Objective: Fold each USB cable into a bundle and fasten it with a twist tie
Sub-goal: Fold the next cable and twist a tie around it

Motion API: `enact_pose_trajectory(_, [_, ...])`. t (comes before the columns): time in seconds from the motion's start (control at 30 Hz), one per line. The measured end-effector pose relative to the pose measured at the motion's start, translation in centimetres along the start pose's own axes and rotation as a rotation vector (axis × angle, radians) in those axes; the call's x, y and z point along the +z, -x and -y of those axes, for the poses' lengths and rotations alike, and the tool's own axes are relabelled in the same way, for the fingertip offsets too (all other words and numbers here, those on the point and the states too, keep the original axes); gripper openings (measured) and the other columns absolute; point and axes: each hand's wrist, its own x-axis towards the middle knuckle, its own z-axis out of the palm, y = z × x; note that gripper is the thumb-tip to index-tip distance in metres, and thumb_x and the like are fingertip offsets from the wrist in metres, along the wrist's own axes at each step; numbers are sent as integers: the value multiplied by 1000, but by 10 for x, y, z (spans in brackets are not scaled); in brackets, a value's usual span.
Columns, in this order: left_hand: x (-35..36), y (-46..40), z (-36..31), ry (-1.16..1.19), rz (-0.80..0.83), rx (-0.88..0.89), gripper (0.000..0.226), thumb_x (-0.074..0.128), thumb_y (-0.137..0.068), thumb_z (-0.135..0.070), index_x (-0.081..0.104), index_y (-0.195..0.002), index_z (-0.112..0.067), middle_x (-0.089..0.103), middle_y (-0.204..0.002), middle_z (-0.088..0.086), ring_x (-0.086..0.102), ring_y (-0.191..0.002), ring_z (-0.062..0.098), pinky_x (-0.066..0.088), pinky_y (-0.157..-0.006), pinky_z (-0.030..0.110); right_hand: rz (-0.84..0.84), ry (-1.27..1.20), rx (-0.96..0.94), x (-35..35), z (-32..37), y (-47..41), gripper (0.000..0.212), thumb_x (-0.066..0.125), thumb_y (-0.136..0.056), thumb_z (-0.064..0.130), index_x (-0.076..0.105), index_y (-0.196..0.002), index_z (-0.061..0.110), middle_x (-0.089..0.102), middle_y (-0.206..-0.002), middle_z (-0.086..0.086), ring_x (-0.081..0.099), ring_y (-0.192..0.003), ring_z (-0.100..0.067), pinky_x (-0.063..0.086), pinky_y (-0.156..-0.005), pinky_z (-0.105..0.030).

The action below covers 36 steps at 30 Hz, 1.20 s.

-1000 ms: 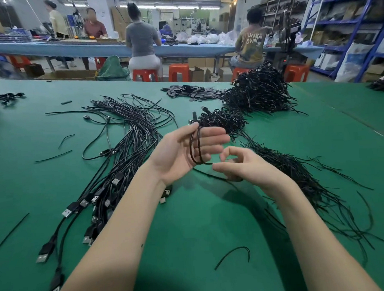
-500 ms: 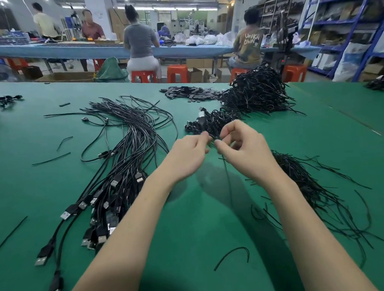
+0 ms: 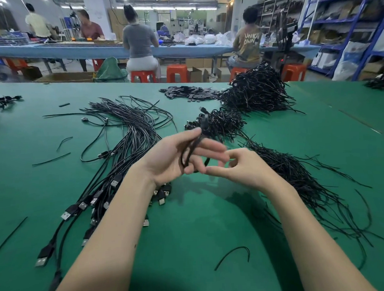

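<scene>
Left hand [image 3: 176, 159] fingers curled thru looped USB cable [image 3: 190, 153], light & springy; right hand [image 3: 239, 167] pinched, can't tell on what. Grip mid-loop, 1 tie.

left hand [image 3: 176, 159] reopened, cable [image 3: 190, 153] looped across palm

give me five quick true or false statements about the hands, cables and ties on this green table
1. The left hand holds a looped black cable. True.
2. The right hand lies flat on the table. False: it is raised beside the left hand, fingers curled.
3. Loose USB cables lie left of the hands. True.
4. The twist ties are white. False: they are black.
5. Bundled cables are heaped at the far side. True.
</scene>
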Motion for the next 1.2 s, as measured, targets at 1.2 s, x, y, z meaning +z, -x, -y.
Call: enact_pose_trajectory(1.2, [22, -15, 11, 392, -168, 87, 44, 32, -107, -34, 40, -66, -19, 28, -54, -7, 44, -50, 11, 45, -55, 20, 225, -1099, -62, -8, 6, -2, 18, 74, -85, 27, 78, -99, 16, 73, -95, -5, 69, -79, -15, 57, -70, -27])
